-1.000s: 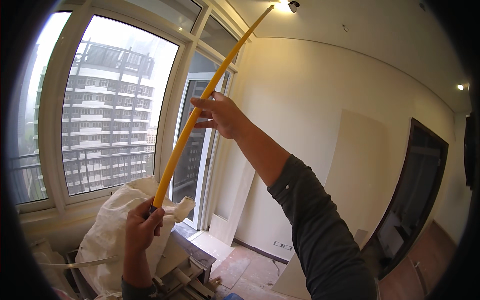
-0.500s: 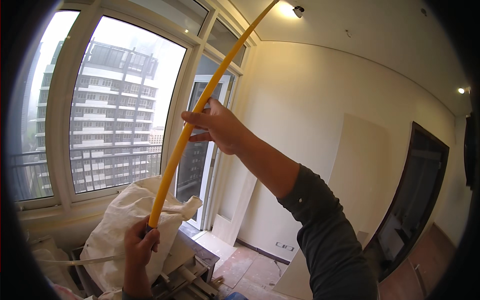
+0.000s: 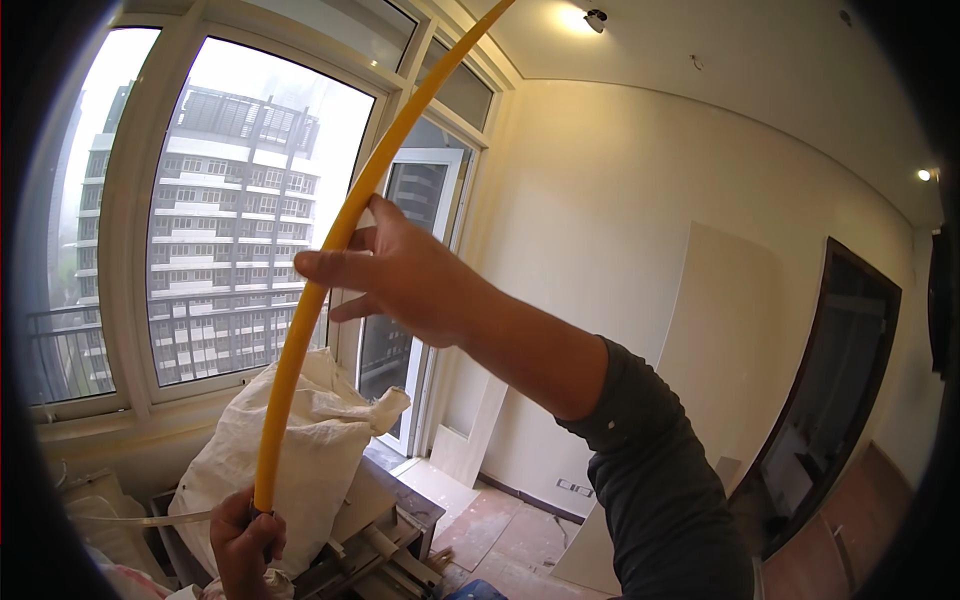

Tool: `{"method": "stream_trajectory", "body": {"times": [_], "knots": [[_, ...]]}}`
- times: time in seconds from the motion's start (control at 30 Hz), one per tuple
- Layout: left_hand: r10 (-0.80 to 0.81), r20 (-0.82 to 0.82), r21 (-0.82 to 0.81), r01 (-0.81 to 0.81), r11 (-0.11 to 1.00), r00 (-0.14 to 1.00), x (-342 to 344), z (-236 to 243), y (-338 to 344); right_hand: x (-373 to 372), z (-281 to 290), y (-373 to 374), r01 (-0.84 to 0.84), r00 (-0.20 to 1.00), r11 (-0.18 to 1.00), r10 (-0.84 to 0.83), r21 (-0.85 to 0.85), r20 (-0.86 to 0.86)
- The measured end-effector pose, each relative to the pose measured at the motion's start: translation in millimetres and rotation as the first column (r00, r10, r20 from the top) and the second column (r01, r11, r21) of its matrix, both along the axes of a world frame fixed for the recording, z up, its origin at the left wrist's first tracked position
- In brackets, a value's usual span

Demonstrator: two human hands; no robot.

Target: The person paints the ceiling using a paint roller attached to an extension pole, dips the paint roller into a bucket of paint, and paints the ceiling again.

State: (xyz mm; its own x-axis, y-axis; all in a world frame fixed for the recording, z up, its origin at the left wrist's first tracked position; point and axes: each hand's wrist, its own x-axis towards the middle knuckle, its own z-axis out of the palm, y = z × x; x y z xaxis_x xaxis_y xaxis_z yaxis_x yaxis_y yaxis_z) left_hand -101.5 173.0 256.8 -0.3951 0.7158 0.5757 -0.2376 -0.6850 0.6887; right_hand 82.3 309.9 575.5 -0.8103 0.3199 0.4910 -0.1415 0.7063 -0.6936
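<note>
The left hand (image 3: 245, 548) grips the lower end of the yellow pole (image 3: 287, 390), with its fingers wrapped around the dark end piece. The right hand (image 3: 405, 280) holds the pole higher up: the thumb lies across the front face, the index finger meets the right side, and the remaining fingers are loosely spread (the firmness of this hold cannot be determined). The pole is held aloft at a slant, curving up and to the right; its upper end passes out of view.

A white sack (image 3: 335, 455) stands behind the lower section of the pole, adjacent to the left edge of the bench (image 3: 412, 503). Pale strips (image 3: 378, 545) are located at the near edge of the bench; whether they rest on it cannot be determined. Beyond the far edge are a large window (image 3: 260, 240) and a white-framed glazed door (image 3: 415, 190). A lamp (image 3: 596, 21) is mounted on the ceiling (image 3: 740, 60).
</note>
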Motion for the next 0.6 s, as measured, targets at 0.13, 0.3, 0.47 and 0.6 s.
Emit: {"method": "stream_trajectory", "body": {"times": [0.13,0.3,0.47,0.6], "knots": [[0.031,-0.037,-0.053,-0.033,0.998,0.999,15.8,31.1,5.7,12.3,15.5,12.7,0.047,0.998,0.996,-0.05,-0.07,-0.041],[0.006,-0.119,-0.076,-0.015,0.997,0.993,37.9,72.1,49.1,33.4,40.8,52.3,0.168,0.974,0.979,-0.183,-0.113,-0.132],[-0.058,-0.12,-0.071,0.05,0.996,0.991,51.5,95.4,83.0,41.3,59.2,88.9,0.226,0.958,0.969,-0.24,-0.103,-0.155],[-0.114,-0.136,-0.071,0.105,0.992,0.984,57.8,104.2,106.7,49.5,64.3,108.4,0.237,0.95,0.965,-0.254,-0.115,-0.179]]}}
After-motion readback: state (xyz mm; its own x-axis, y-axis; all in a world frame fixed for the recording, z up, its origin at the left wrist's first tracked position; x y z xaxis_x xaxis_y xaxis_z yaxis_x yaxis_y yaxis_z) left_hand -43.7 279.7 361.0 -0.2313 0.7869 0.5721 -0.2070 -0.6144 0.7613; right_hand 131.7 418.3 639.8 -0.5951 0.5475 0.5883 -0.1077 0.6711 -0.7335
